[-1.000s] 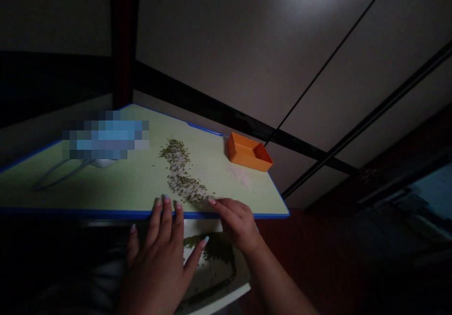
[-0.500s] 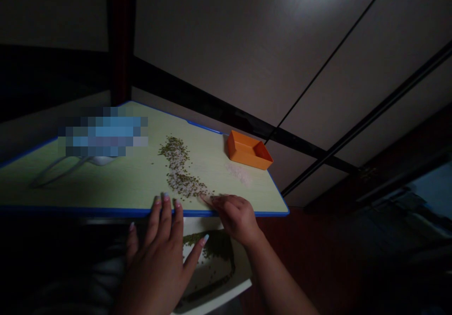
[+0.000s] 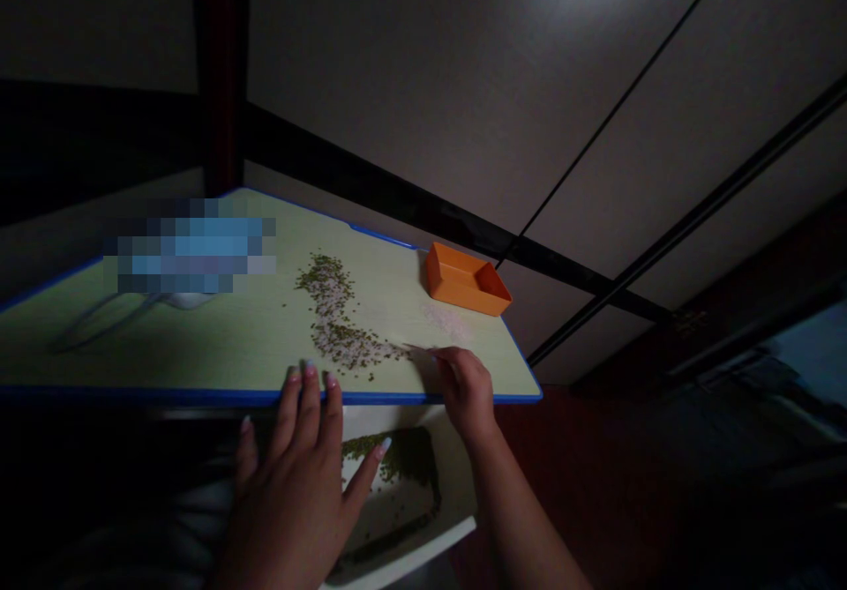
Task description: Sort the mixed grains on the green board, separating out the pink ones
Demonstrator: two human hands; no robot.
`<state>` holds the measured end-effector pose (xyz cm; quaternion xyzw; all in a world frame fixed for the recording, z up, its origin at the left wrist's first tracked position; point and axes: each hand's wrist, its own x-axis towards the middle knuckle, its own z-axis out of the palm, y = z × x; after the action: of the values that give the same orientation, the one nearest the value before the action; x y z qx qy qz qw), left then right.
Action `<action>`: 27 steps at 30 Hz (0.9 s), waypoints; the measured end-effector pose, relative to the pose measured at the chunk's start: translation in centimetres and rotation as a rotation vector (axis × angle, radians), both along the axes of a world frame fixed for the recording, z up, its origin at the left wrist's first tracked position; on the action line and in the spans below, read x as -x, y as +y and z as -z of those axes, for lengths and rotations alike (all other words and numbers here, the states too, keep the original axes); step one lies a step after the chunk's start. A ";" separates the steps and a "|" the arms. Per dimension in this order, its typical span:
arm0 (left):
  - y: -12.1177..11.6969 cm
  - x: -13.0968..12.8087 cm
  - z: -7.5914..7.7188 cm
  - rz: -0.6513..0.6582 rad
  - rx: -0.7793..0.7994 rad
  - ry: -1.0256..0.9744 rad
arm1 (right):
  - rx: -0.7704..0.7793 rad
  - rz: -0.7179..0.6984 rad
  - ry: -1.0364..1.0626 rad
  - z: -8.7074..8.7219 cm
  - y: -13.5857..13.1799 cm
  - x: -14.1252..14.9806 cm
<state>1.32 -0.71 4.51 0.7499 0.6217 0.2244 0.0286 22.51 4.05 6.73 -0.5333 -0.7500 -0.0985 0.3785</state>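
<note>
A winding pile of white grains like rice mixed with green beans (image 3: 335,308) lies on the pale green tabletop (image 3: 390,281). My right hand (image 3: 468,387) is closed in a pinch on a thin stick (image 3: 418,349), whose tip points left, at the right end of the pile. Behind that hand is a smaller patch of white grains (image 3: 446,318). My left hand (image 3: 291,475) is open, palm down and fingers spread, its fingertips at the table's blue front edge below the pile. Nothing shows in its grasp.
An orange open box (image 3: 468,281) stands at the table's back right. Under the front edge, a white bin (image 3: 456,466) contains green beans, partly behind my left hand. A blurred-out blue object (image 3: 205,250) with a cord sits at the left. Cabinet panels (image 3: 463,87) rise behind.
My right hand has moved right and slightly back with the stick, from the pile's front end. A few grains now trail rightward there. My left hand has stayed in place.
</note>
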 end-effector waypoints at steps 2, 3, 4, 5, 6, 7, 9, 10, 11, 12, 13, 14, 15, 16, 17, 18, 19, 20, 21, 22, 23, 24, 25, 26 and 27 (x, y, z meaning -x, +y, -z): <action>0.0 0.0 0.0 -0.002 -0.007 -0.005 | 0.007 0.084 0.039 0.1 0.3 -0.2; 0.0 -0.1 0.0 -0.002 -0.010 -0.008 | 0.022 0.131 0.053 0.2 0.5 -0.2; 0.0 -0.1 0.0 -0.002 -0.011 -0.011 | 0.042 0.180 0.063 0.3 0.7 -0.3; 0.0 -0.1 0.0 -0.001 -0.009 -0.014 | 0.067 0.226 0.068 0.4 1.0 -0.3; 0.0 -0.1 0.0 -0.002 -0.008 -0.018 | 0.096 0.262 0.068 0.4 1.2 -0.3; 0.0 0.0 0.1 0.000 -0.006 -0.020 | 0.123 0.287 0.065 0.4 1.4 -0.3; 0.1 0.0 0.1 0.004 -0.006 -0.022 | 0.174 0.287 0.056 0.3 1.8 0.0; 0.1 0.0 0.2 0.006 -0.007 -0.023 | 0.194 0.261 0.053 0.3 1.9 0.2; 0.1 0.0 0.2 0.005 -0.006 -0.025 | 0.208 0.222 0.052 0.2 2.0 0.4; 0.1 0.0 0.2 0.004 -0.004 -0.026 | 0.217 0.180 0.053 0.1 2.1 0.7; 0.1 0.0 0.2 0.004 -0.001 -0.027 | 0.221 0.137 0.053 0.1 2.1 0.9; 0.1 0.0 0.3 0.004 0.001 -0.026 | 0.224 0.099 0.051 0.0 2.1 1.2; 0.1 0.0 0.3 0.006 0.000 -0.024 | 0.224 0.068 0.048 -0.1 2.0 1.4; 0.1 0.0 0.3 0.009 -0.002 -0.020 | 0.224 0.044 0.046 -0.2 2.0 1.5; 0.0 0.1 0.3 0.012 -0.007 -0.016 | 0.223 0.023 0.045 -0.3 1.9 1.6; 0.0 0.1 0.3 0.015 -0.012 -0.012 | 0.222 0.003 0.046 -0.3 1.7 1.6; 0.0 0.1 0.4 0.015 -0.017 -0.009 | 0.218 -0.014 0.048 -0.4 1.6 1.6; 0.0 0.1 0.4 0.014 -0.022 -0.009 | 0.215 -0.026 0.052 -0.4 1.4 1.5; 0.0 0.1 0.4 0.014 -0.024 -0.009 | 0.212 -0.035 0.055 -0.4 1.2 1.4; 0.0 0.1 0.4 0.015 -0.022 -0.010 | 0.211 -0.041 0.053 -0.4 1.0 1.3; 0.0 0.1 0.4 0.014 -0.019 -0.011 | 0.208 -0.043 0.049 -0.5 0.9 1.3; 0.0 0.1 0.4 0.014 -0.012 -0.012 | 0.205 -0.042 0.047 -0.5 0.7 1.2; 0.0 0.1 0.4 0.016 -0.006 -0.011 | 0.205 -0.042 0.043 -0.5 0.6 1.1; 0.0 0.1 0.5 0.018 -0.003 -0.009 | 0.206 -0.045 0.040 -0.5 0.5 1.1; 0.0 0.1 0.5 0.021 0.001 -0.006 | 0.208 -0.048 0.038 -0.6 0.4 1.1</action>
<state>1.18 -0.75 4.04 0.7557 0.6138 0.2261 0.0329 21.44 4.45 7.31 -0.5533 -0.7615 -0.0010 0.3376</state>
